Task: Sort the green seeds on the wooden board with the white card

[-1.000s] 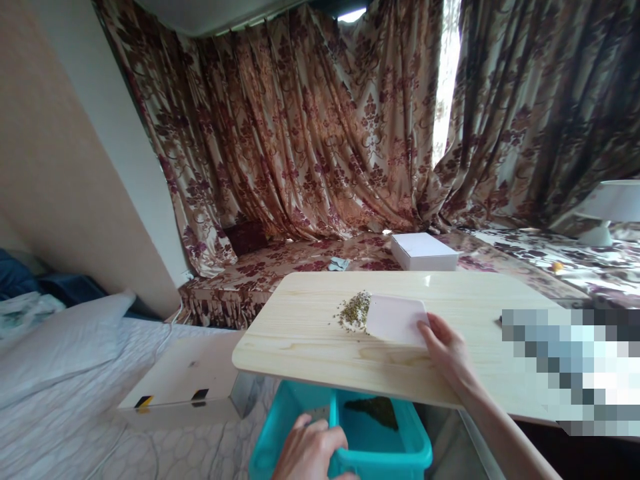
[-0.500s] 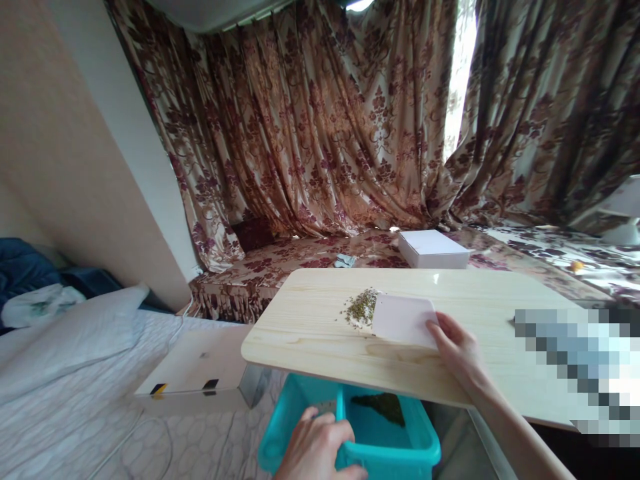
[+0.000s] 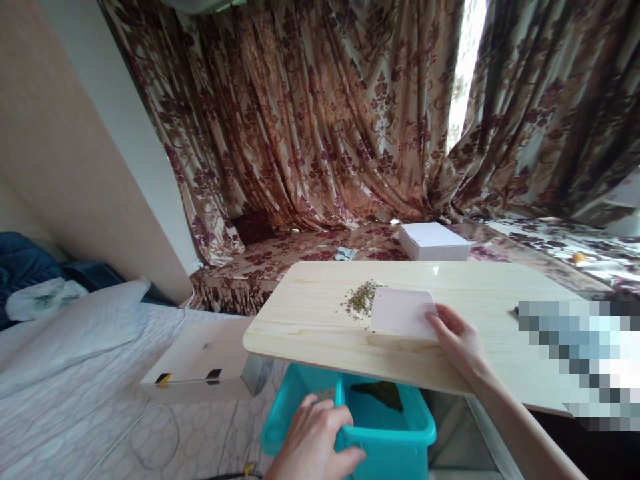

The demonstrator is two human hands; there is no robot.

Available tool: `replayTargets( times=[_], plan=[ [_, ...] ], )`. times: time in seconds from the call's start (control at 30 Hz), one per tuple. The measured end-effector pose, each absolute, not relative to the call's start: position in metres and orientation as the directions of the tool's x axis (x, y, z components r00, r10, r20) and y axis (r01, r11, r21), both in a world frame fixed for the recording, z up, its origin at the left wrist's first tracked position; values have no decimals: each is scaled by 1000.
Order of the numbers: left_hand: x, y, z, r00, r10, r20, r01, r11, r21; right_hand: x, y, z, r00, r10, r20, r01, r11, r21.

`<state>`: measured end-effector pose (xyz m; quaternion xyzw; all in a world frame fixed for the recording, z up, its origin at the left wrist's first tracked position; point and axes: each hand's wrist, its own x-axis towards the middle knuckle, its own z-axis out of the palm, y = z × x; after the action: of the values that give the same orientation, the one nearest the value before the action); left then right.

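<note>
White carton (image 3: 193, 353) on the bed (image 3: 60, 417) bears a small mark (image 3: 207, 346) on its top, too small to read; along its near edge sit a black tab (image 3: 214, 376) and a yellow-and-black tab (image 3: 163, 379); the thing at the table's right end is pixelated, so whatever it carries cannot be told. Turquoise, too, is the bin (image 3: 390, 433), just below the near edge of the table (image 3: 290, 313); a divider splits it, with a dark green heap (image 3: 383, 393) in the right compartment and something pale and specked, partly hidden, in the left; the left hand (image 3: 317, 433) lies over the near rim by the divider, fingers bent, though I cannot tell whether it grips. Pinched between thumb and fingers of the right hand (image 3: 463, 340) is a white card (image 3: 403, 312), flat on the table; its left edge meets the seeds (image 3: 361, 300), loosely heaped.
</note>
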<state>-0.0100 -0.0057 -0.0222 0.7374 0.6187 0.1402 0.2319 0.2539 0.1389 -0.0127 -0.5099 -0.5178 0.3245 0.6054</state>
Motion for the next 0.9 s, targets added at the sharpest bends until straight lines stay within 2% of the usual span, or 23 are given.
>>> replayTargets(
  times=[0.33, 0.6, 0.9],
  plan=[
    [-6, -9, -7, 210, 972, -103, 856, -132, 500, 253, 142, -17, 183, 925, 334, 158, 308, -938],
    [-9, -8, -13, 217, 971, -99, 860, -142, 491, 251, 141, -17, 97, 939, 331, 145, 315, -938],
    [-15, -6, -10, 200, 977, -74, 875, -144, 462, 252, 142, -17, 112, 945, 307, 123, 294, -948]
  ],
)
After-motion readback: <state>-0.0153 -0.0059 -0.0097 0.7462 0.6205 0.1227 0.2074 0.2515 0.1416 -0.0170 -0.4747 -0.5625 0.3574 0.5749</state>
